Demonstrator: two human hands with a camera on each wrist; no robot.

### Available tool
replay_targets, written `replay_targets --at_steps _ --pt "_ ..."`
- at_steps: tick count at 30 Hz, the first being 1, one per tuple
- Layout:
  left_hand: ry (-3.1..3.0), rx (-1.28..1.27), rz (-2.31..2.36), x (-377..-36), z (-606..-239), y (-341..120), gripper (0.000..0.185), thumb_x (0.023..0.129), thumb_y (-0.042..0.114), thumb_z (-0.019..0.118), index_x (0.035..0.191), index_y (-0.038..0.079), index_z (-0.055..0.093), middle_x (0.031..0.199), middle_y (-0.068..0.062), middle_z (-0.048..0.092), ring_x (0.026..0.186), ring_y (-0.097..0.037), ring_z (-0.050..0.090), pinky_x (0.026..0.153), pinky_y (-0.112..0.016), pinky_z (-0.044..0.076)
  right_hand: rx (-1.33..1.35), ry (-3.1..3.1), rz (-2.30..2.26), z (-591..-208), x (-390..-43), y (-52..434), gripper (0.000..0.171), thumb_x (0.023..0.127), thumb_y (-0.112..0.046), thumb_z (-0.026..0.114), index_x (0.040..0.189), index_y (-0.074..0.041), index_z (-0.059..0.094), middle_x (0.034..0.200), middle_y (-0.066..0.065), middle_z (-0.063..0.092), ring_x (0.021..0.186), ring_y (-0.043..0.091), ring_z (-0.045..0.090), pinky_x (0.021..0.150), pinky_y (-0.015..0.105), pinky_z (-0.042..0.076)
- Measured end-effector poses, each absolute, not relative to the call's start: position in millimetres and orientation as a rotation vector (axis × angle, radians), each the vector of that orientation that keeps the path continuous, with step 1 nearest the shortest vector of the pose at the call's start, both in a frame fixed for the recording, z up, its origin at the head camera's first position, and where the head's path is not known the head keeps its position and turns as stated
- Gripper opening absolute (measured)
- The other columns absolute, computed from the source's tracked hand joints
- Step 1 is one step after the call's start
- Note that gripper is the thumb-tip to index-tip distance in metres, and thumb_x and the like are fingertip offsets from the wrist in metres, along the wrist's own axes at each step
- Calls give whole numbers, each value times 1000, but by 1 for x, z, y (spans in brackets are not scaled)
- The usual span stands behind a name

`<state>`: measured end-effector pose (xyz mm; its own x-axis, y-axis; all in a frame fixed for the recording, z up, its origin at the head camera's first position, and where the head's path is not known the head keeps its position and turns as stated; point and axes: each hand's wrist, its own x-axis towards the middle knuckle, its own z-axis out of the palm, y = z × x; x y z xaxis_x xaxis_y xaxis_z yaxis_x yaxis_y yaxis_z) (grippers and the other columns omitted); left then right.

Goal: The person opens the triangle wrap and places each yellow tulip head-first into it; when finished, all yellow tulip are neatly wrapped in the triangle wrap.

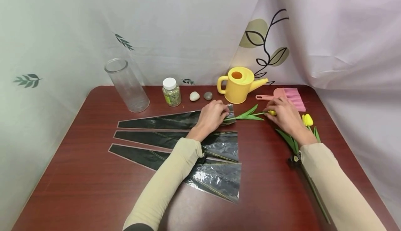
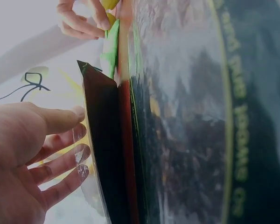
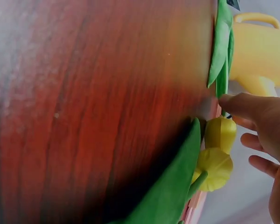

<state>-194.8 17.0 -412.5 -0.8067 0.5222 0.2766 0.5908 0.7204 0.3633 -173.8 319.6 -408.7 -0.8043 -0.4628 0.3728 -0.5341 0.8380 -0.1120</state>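
Pale sleeves (image 1: 338,185) are reaching in from the near side. Thumb and finger meeting, the right hand (image 1: 285,118) is pinching a yellow tulip (image 1: 245,116) just below its bloom; its stem is running left to the far black wrapper's (image 1: 175,120) mouth. Fingers partly spread, the left hand (image 1: 213,114) is loosely pinching that wrapper's edge. Two more wrappers (image 1: 156,138) are lying nearer. Farther off, a watering can (image 1: 240,88) is standing right, a glass cylinder (image 1: 128,88) left.

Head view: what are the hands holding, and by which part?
The right hand pinches a yellow tulip by its stem just below the bloom; the left hand holds the far black sleeve at its wide end.
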Motion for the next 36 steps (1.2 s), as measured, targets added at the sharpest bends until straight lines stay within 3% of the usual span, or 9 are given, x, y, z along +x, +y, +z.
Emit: replay_targets --at_steps 8,18,26,32,36 --pt "-2754 -913 -677 -195 -410 20 12 94 23 68 100 18 77 94 6 62 88 -13 56 72 -28 50 838 -2645 314 -404 -175 314 11 76 -10 83 84 -10 77 95 6 65 97 29 53 83 47 42" --pt "-2724 -937 -666 -194 -410 24 11 93 25 69 99 19 77 93 6 62 87 -12 55 72 -28 50 913 -2612 534 -404 -179 282 11 73 -11 83 81 -12 76 100 6 64 124 36 47 103 52 34" --pt "-2734 -937 -650 -193 -409 27 12 93 25 69 100 19 77 96 6 63 90 -12 55 76 -28 49 913 -2615 724 -412 -181 256 9 77 -11 81 85 -13 76 98 1 61 102 26 53 108 50 28" --pt "-2744 -954 -626 -192 -407 29 15 93 26 69 104 19 77 103 4 64 92 -13 56 76 -28 49 890 -2610 838 -417 -180 246 9 78 -11 82 85 -13 77 98 0 60 98 22 50 103 49 29" --pt "-2753 -951 -627 -193 -408 29 15 93 26 69 104 20 77 103 5 64 93 -13 56 77 -28 49 850 -2610 897 -420 -179 245 10 78 -9 82 86 -12 77 97 2 59 100 25 52 111 53 21"
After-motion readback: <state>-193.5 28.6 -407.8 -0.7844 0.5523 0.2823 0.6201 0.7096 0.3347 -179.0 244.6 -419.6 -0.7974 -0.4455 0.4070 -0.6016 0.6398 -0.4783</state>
